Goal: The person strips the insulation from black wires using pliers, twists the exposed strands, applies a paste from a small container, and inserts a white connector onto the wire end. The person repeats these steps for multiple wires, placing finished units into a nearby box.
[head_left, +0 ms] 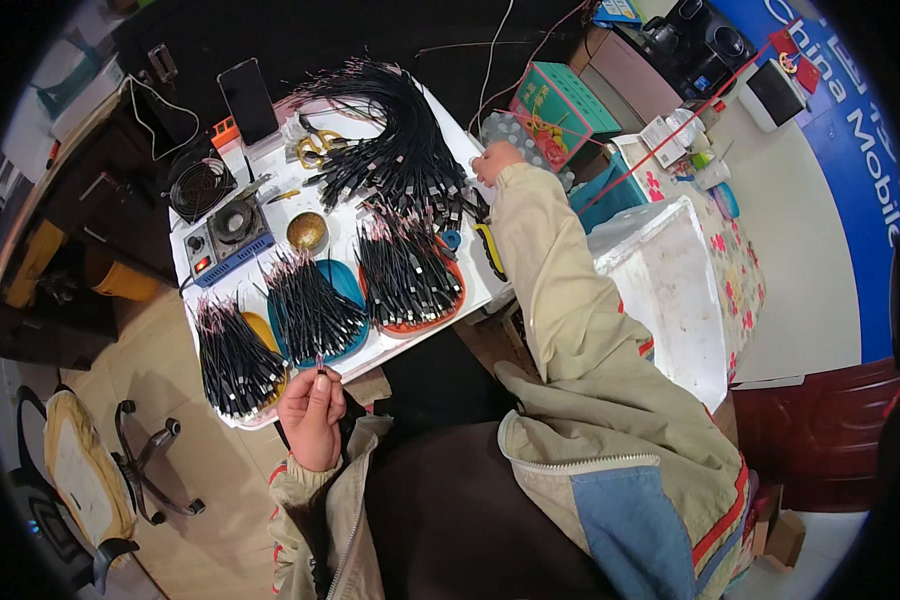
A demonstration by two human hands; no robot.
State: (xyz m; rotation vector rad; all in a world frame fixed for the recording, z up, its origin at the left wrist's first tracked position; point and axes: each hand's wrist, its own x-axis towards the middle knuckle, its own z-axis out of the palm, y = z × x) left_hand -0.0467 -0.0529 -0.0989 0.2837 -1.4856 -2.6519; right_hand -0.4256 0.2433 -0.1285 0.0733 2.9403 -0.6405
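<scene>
Close to the table's front edge, my left hand (pixel 313 418) is closed in a pinch on a thin cable end, whose tip points at the trays. Several short black cables with pinkish wire ends lie in a blue tray (pixel 350 283), an orange-red tray (pixel 457 302) and a yellow tray (pixel 260 330). My right hand (pixel 497 163) is at the table's right edge, beside a large bundle of long black cables (pixel 395 140). Its fingers are curled, and what they hold, if anything, is hidden.
A soldering station (pixel 228 240) with a lit switch stands at the left, beside a round brown tin (pixel 307 231). Behind are yellow-handled scissors (pixel 315 150) and a propped phone (pixel 248 100). A white foam box (pixel 670 300) and a green carton (pixel 560 110) are at the right.
</scene>
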